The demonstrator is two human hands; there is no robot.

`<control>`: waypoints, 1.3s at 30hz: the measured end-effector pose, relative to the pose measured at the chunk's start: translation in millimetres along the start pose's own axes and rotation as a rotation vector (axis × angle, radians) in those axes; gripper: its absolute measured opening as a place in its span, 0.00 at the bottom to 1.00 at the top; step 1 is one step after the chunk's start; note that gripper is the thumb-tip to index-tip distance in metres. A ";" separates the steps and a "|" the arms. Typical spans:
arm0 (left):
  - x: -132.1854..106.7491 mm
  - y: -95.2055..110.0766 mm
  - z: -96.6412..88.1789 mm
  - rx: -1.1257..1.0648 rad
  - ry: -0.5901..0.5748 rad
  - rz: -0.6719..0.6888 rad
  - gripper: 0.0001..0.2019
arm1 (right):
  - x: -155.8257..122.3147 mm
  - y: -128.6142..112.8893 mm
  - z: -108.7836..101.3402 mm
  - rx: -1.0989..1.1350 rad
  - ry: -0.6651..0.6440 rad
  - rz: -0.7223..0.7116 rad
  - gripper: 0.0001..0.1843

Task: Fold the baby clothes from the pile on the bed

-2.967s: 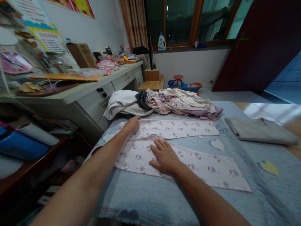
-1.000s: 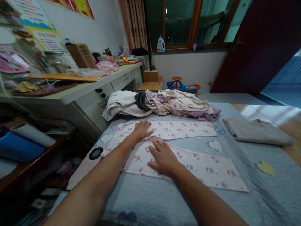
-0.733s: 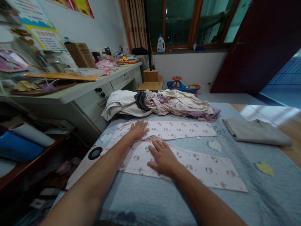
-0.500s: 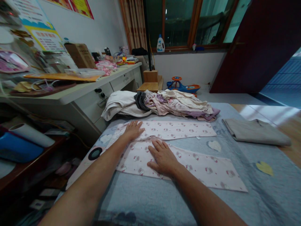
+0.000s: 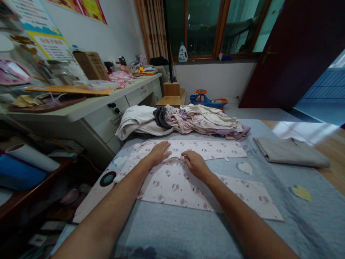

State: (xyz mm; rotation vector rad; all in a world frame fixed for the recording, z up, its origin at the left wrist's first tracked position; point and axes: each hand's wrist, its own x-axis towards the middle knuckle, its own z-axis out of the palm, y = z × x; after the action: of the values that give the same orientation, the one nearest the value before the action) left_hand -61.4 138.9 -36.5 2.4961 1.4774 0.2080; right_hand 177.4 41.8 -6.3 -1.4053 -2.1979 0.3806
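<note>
A pair of pale pink pants [image 5: 175, 187] with a cartoon cat print lies spread on the bed, waistband to the left and legs to the right. My left hand [image 5: 161, 152] rests on the upper part of the pants, its fingers extended over the cloth. Close by on the right, my right hand [image 5: 198, 164] has its fingers bent in at the crotch, pinching the fabric where it puckers between the legs. Its fingertips are partly hidden.
Behind the pants lies a heap of clothes [image 5: 183, 120]. A folded grey garment [image 5: 289, 151] is at the right on the blue bedsheet [image 5: 172, 233]. A pink item with a dark round disc [image 5: 107, 178] sits at the left edge, beside a cluttered desk [image 5: 81, 108].
My right hand has moved from the near leg up to the crotch, its fingers now bent on the cloth. My left hand has slid slightly right and nearer to it.
</note>
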 end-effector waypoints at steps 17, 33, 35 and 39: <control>-9.7 19.5 -6.2 0.157 -0.122 -0.126 0.42 | 23.7 45.2 -3.7 -0.355 -0.183 0.396 0.39; -8.1 16.6 -1.2 0.174 -0.090 -0.151 0.36 | 23.5 58.0 -10.3 -0.328 -0.257 0.205 0.35; -8.6 17.5 -1.3 0.184 -0.087 -0.150 0.36 | 17.8 67.2 -16.1 -0.348 -0.254 0.249 0.37; -9.5 19.4 -2.5 0.187 -0.083 -0.156 0.36 | 10.4 78.5 -20.0 -0.397 -0.218 0.320 0.38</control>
State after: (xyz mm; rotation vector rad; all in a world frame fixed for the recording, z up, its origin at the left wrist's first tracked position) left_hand -50.2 121.9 -28.9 2.4783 1.7184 -0.0638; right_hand 244.7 84.2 -24.8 -2.0270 -2.3095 0.2201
